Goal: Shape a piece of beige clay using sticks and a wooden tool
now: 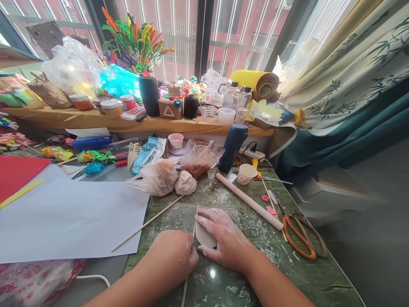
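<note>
A flat pale slab (205, 233), apparently clay, lies on a clear sheet (233, 281) dusted with white. My right hand (223, 236) rests over the slab with its fingers spread, powdered white at the fingertips. Along the slab's left edge stands a thin stick (194, 222), whose upper end is near my right fingertips. My left hand (174, 256) is closed in a fist on that stick, which shows above and below it; the inner fingers are hidden. A white clay lump (185, 183) sits beyond, beside a plastic bag (156, 177).
A pale rolling pin (249, 200) lies to the right, with orange-handled scissors (298, 238) near the table edge. A paper cup (246, 174) and dark bottle (232, 147) stand behind. Left are a wooden skewer (147, 224) and white paper (70, 217).
</note>
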Demonstrator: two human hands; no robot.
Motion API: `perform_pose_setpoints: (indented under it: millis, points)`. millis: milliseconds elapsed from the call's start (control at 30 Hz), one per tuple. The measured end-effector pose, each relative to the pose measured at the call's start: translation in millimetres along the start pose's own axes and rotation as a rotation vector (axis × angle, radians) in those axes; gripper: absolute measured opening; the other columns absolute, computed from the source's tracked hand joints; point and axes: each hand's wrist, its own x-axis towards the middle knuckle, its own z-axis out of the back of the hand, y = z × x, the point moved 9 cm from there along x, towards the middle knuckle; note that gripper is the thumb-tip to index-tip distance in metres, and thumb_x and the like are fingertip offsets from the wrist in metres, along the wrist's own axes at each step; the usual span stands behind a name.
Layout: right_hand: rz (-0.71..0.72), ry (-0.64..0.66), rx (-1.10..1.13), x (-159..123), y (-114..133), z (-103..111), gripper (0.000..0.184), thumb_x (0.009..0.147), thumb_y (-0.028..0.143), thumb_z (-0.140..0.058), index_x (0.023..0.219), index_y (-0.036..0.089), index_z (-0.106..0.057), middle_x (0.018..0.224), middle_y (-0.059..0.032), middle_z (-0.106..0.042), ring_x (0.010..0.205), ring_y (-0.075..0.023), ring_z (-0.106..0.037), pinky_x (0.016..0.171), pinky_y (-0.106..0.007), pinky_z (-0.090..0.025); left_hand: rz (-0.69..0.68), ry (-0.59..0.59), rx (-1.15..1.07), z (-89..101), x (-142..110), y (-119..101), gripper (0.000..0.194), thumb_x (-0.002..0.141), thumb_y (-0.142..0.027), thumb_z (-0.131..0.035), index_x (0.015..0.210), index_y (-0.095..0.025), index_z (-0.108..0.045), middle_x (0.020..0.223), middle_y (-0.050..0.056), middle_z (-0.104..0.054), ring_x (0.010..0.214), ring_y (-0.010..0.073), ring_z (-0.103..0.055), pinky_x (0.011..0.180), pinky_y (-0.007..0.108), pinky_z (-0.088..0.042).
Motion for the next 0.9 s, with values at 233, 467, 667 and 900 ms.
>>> perform_pose_setpoints:
  millis: [233, 467, 667, 900]
  points:
    - [0.013, 0.008, -0.015, 0, 3, 2, 0.067, 0.084, 0.041, -0.072, 0.144, 0.018, -0.055, 0.153, -0.0118, -0.051, 0.139, -0.0320, -0.043, 0.121, -0.049, -0.028, -0.161, -0.083, -0.049, 3.2, -1, 0, 0.023, 0.089, -0.027, -0.051, 0.074, -0.021, -0.067, 0.078, 0.008, -0.075, 0.073, 0.0298, -0.072, 0.065, 0.036, -0.052]
    - [0.013, 0.015, -0.006, 0, 4, 3, 0.076, 0.083, 0.042, -0.073, 0.151, 0.020, -0.048, 0.152, -0.0110, -0.052, 0.138, -0.0319, -0.043, 0.120, -0.050, -0.029, -0.331, -0.257, -0.239, 17.8, 3, 28, 0.054, 0.080, -0.034, -0.078, 0.130, -0.024, -0.059, 0.149, 0.010, -0.054, 0.138, 0.0355, -0.047, 0.117, 0.052, -0.035]
    - [0.053, -0.017, -0.006, -2, 5, 2, 0.061, 0.083, 0.039, -0.074, 0.139, 0.020, -0.059, 0.152, -0.0110, -0.051, 0.136, -0.0335, -0.043, 0.118, -0.052, -0.031, -0.336, -0.208, -0.264, 9.0, 10, 38, 0.079, 0.079, -0.035, -0.081, 0.150, -0.032, -0.046, 0.162, 0.005, -0.042, 0.148, 0.0369, -0.036, 0.123, 0.058, -0.027]
    - [0.065, -0.033, -0.001, -3, 7, 6, 0.054, 0.083, 0.038, -0.075, 0.132, 0.021, -0.064, 0.148, -0.0114, -0.055, 0.135, -0.0330, -0.046, 0.117, -0.053, -0.033, -0.333, -0.163, -0.275, 2.8, 13, 41, 0.097, 0.074, -0.037, -0.087, 0.157, -0.039, -0.036, 0.166, 0.003, -0.034, 0.151, 0.0405, -0.030, 0.123, 0.064, -0.022]
